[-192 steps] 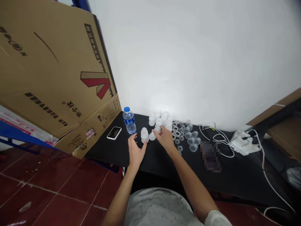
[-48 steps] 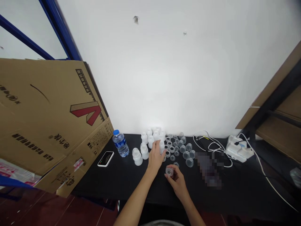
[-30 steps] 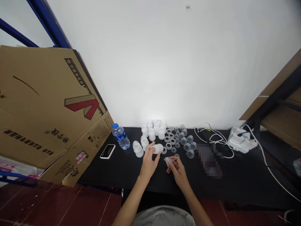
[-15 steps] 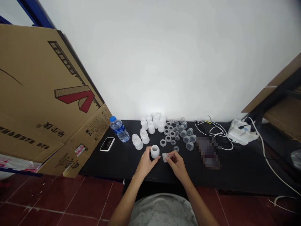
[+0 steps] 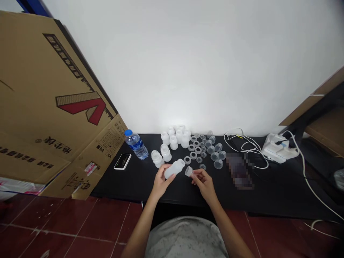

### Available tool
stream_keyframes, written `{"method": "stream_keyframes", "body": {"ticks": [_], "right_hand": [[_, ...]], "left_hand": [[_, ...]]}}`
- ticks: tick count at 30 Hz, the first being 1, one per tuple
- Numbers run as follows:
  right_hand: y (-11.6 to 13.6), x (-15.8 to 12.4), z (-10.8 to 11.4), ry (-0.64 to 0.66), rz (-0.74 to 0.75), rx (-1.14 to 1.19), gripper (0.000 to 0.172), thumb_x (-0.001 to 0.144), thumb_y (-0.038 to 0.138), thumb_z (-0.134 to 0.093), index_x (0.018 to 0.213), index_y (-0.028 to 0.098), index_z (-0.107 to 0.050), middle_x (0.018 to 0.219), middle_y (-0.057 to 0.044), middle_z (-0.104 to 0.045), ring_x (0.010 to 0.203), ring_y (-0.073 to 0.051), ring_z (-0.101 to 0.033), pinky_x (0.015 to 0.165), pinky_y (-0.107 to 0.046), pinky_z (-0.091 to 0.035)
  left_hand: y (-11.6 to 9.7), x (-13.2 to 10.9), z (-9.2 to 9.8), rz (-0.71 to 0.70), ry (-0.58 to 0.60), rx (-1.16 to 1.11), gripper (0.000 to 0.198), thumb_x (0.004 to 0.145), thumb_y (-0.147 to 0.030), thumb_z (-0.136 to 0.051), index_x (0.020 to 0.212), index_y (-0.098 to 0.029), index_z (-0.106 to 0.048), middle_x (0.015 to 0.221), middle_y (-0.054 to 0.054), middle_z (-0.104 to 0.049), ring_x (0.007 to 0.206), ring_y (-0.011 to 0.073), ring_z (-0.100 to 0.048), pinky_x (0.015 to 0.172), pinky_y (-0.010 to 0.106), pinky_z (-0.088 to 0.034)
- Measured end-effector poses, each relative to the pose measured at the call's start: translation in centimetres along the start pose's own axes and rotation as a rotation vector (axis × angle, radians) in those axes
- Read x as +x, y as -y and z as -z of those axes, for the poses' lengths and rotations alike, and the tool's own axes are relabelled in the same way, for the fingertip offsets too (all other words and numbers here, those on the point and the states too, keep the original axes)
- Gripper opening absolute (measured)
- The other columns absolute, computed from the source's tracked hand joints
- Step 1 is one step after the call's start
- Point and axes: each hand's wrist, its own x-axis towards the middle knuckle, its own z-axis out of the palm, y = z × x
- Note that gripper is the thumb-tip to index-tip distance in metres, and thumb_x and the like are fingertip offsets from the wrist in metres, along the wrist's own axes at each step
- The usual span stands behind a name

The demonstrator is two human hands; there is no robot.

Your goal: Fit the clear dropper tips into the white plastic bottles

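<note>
My left hand (image 5: 161,183) holds a frosted white plastic bottle (image 5: 174,169) tilted almost on its side, its open end toward the right. My right hand (image 5: 204,183) pinches a small clear plastic cup-shaped piece (image 5: 189,171) between its fingers, close to the bottle's mouth but apart from it. Behind my hands stand several upright frosted bottles (image 5: 172,138), with several clear rings (image 5: 193,150) and clear domed caps (image 5: 217,154) spread to their right.
The items lie on a black table (image 5: 282,190) against a white wall (image 5: 188,64). A water bottle (image 5: 136,145) and a phone (image 5: 122,161) are at the left, beside a leaning cardboard sheet (image 5: 53,107). White cables (image 5: 242,141) and a white charger (image 5: 279,148) are at the right, by a pixelated object (image 5: 239,171).
My left hand has lifted the bottle off the table and tipped it from upright onto its side. My right hand keeps the clear piece. The whole scene sits higher in the view.
</note>
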Motion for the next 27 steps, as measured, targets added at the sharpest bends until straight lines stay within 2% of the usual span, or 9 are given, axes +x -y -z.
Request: {"method": "stream_keyframes", "body": {"ticks": [4,7,10,16,20,27], "right_hand": [[-0.17,-0.01,0.15,-0.015,0.015,-0.048,0.037,0.088,0.056,-0.085,0.101,0.021,-0.076,0.081,-0.004,-0.075,0.065,-0.018,-0.065,0.060,-0.030,-0.054],[-0.18,-0.07,0.16,-0.024,0.028,-0.065,0.038,0.088,0.055,-0.086,0.104,0.021,-0.079,0.081,-0.004,-0.074,0.066,-0.018,-0.065,0.060,-0.030,-0.054],[-0.05,-0.09,0.10,-0.024,0.021,-0.062,0.039,0.087,0.055,-0.086,0.105,0.021,-0.079,0.082,-0.004,-0.075,0.067,-0.018,-0.065,0.061,-0.030,-0.055],[-0.01,-0.04,-0.01,-0.034,0.008,-0.063,0.042,0.084,0.059,-0.088,0.096,0.021,-0.076,0.082,-0.005,-0.076,0.066,-0.019,-0.066,0.061,-0.031,-0.056],[0.03,-0.11,0.08,-0.017,0.018,-0.090,0.039,0.084,0.057,-0.089,0.090,0.020,-0.077,0.073,-0.003,-0.073,0.064,-0.019,-0.065,0.061,-0.031,-0.056],[-0.01,-0.21,0.26,0.011,0.048,-0.109,0.033,0.089,0.053,-0.086,0.096,0.021,-0.082,0.076,-0.003,-0.074,0.065,-0.018,-0.065,0.063,-0.032,-0.056]], "left_hand": [[0.12,0.29,-0.11,-0.019,-0.076,-0.074,0.055,0.080,-0.047,-0.091,0.125,-0.023,-0.068,0.114,0.008,-0.075,0.110,0.0266,-0.073,0.100,0.040,-0.058],[0.55,0.33,-0.25,-0.035,-0.132,-0.152,0.061,0.075,-0.045,-0.095,0.122,-0.023,-0.063,0.115,0.009,-0.076,0.112,0.0265,-0.075,0.101,0.040,-0.060],[0.82,0.20,-0.09,-0.038,-0.170,-0.145,0.056,0.079,-0.046,-0.093,0.120,-0.022,-0.063,0.124,0.012,-0.077,0.119,0.0284,-0.074,0.105,0.043,-0.060],[0.45,-0.21,0.18,-0.047,-0.247,-0.048,0.060,0.088,-0.054,-0.084,0.135,-0.021,-0.066,0.137,0.015,-0.075,0.129,0.0322,-0.072,0.111,0.045,-0.060],[0.22,-0.38,0.04,-0.025,-0.266,-0.046,0.060,0.090,-0.055,-0.083,0.137,-0.021,-0.068,0.141,0.015,-0.074,0.131,0.0331,-0.071,0.113,0.046,-0.059],[0.17,-0.32,-0.06,-0.048,-0.263,-0.007,0.061,0.090,-0.056,-0.081,0.139,-0.022,-0.069,0.142,0.015,-0.073,0.132,0.0338,-0.071,0.111,0.046,-0.061]]}}
